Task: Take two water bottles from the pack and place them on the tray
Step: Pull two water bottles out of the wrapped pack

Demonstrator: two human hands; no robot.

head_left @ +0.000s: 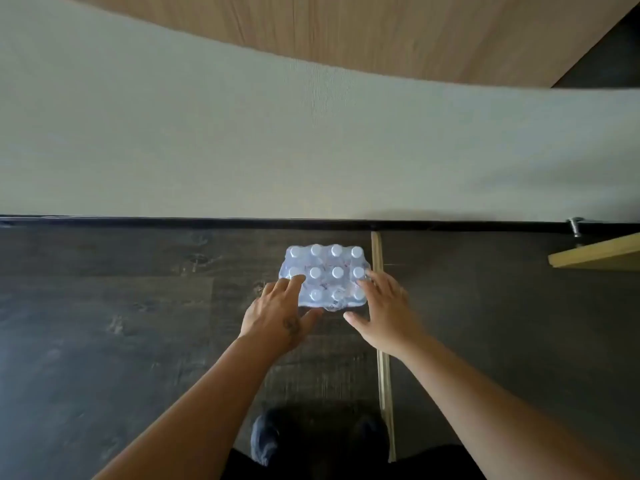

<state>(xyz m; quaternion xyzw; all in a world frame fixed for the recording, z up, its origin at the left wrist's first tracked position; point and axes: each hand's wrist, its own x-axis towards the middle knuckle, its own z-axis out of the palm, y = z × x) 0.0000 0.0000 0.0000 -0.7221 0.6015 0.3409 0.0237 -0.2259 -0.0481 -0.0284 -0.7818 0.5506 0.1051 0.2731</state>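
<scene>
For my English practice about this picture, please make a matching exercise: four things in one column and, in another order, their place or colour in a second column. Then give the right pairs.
Things:
1. pack of water bottles
2. left hand
3. right hand
4. shoes

Descriptions:
A. dark, at the bottom edge of the view
B. on the dark wooden floor, near the wall, with white caps
C. at the pack's left near corner
D. at the pack's right side

Pairs: 1-B, 2-C, 3-D, 4-A

Floor (dark wood) bears pack.
</scene>
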